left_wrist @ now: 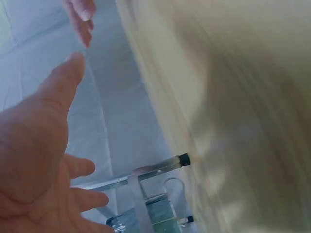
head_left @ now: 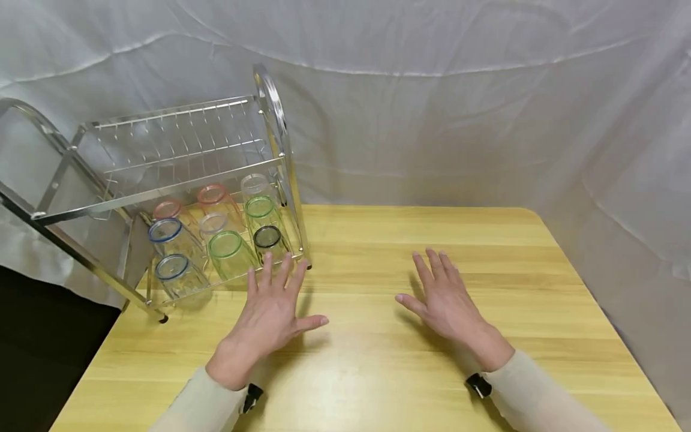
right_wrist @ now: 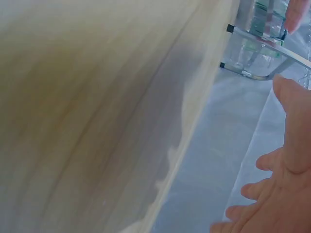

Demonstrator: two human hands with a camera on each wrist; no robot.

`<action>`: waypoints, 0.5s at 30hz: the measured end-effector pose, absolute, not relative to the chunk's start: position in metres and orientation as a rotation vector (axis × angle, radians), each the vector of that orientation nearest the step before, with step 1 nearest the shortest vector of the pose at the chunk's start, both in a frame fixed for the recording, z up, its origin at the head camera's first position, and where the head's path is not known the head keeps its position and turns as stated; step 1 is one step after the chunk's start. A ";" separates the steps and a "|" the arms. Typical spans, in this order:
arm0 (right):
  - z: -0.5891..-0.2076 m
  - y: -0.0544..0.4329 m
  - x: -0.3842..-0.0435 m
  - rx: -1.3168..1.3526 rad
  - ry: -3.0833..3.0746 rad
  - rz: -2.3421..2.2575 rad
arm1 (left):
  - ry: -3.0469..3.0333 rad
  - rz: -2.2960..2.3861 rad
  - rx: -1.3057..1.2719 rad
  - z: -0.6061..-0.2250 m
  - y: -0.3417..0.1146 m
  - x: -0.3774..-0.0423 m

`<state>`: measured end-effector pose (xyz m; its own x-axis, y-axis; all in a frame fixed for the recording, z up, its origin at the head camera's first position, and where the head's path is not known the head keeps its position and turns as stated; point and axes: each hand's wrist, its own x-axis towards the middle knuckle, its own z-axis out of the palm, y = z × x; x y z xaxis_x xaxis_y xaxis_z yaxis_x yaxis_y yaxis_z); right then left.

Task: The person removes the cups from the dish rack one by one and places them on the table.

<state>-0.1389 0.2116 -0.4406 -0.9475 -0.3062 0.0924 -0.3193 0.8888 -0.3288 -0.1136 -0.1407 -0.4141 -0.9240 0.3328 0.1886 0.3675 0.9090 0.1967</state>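
Note:
My left hand [head_left: 268, 315] hovers over the table with its fingers spread, holding nothing. Its fingertips overlap the front edge of a metal dish rack [head_left: 162, 195] in the head view. To the right, my right hand [head_left: 445, 300] is also spread above the wood and holds nothing. Upside-down glasses stand on the rack's lower shelf: blue-rimmed ones [head_left: 180, 276] at the left, a green one [head_left: 229, 255] in front, a dark-rimmed one [head_left: 268, 240] at the right, and red-rimmed ones [head_left: 216, 201] farther back. The rack's foot [left_wrist: 184, 159] shows in the left wrist view.
The wooden table [head_left: 378, 372] stretches out under both hands. A pale cloth curtain [head_left: 410, 120] hangs behind and to the right. The rack's upper tier [head_left: 183, 141] of wire slots stands above the glasses. Dark material [head_left: 43, 336] lies beyond the table's left edge.

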 end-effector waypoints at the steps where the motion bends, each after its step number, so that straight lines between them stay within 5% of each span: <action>1: -0.441 0.211 -0.140 0.510 -3.002 0.581 | -2.881 -0.365 -0.540 -0.412 -0.142 -0.115; 15: -0.432 0.159 -0.181 0.446 -2.886 1.055 | -2.833 -0.336 -0.398 -0.360 -0.167 -0.176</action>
